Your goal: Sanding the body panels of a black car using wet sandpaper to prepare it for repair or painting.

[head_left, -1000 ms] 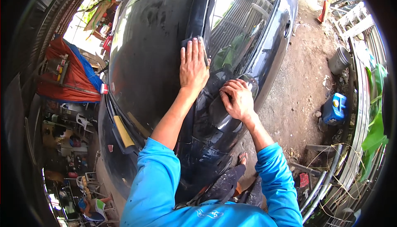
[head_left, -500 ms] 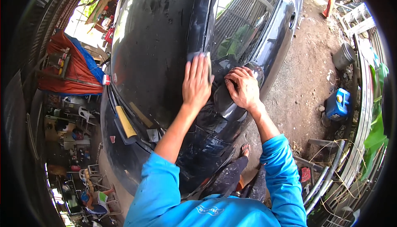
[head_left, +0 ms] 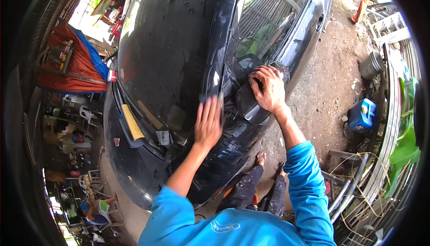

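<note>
The left hand (head_left: 208, 123) has slid down the pillar (head_left: 219, 44) of the black car (head_left: 143, 170), bringing the stroke low, flat over a blurred pad (head_left: 221, 101), while the right hand (head_left: 270, 89) rests half-curled on the side mirror (head_left: 248, 104)

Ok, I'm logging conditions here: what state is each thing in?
Left bare hand, flat, blurred
Right bare hand, loosely curled
Glossy black side mirror, partly under right hand
Shiny black car pillar, partly under left hand
Dark glass windshield, smudged
Clear glass side window, seemingly closed, reflective
Yellow flat strip, lying at windshield's base
Blue plastic jug, capped
Dark cloth trousers, light spatters
</note>
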A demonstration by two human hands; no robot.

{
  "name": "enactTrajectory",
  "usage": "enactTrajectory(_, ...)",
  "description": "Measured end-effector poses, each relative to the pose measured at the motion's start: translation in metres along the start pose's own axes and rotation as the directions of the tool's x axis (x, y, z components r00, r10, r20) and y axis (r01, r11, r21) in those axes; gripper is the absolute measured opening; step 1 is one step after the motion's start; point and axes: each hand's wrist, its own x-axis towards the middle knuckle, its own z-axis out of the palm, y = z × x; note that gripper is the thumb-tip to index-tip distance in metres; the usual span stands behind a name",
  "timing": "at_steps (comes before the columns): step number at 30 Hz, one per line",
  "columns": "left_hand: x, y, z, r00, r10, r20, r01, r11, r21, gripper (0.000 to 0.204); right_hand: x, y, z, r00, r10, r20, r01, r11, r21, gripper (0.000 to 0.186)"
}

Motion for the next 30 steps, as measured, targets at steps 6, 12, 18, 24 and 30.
enactTrajectory(6,-0.008,0.017,0.005,0.998,-0.054,-0.020,0.053,0.997,-0.055,0.064,-0.002,0.008,-0.001,1.000,0.010,0.020,-0.010,0.999,-0.045,0.015)
enactTrajectory(12,-0.017,0.012,0.002,0.997,-0.068,-0.034,0.065,0.995,-0.073,0.062,0.000,0.000,0.003,0.999,-0.035,-0.031,0.034,0.999,-0.037,0.012)
enactTrajectory(18,-0.009,0.016,0.005,0.997,-0.056,-0.052,0.050,0.993,-0.109,0.065,0.005,0.010,0.003,1.000,0.003,-0.030,-0.005,0.998,-0.070,0.012)
enactTrajectory(24,-0.029,0.008,0.005,0.999,-0.045,-0.027,0.044,0.998,-0.036,0.061,-0.002,0.005,-0.001,1.000,-0.026,0.016,0.027,0.998,-0.055,0.014)
enactTrajectory(30,-0.001,0.007,0.009,0.991,-0.075,-0.107,0.072,0.997,-0.029,0.059,-0.005,0.006,0.009,1.000,-0.008,-0.007,0.008,0.999,-0.050,0.015)
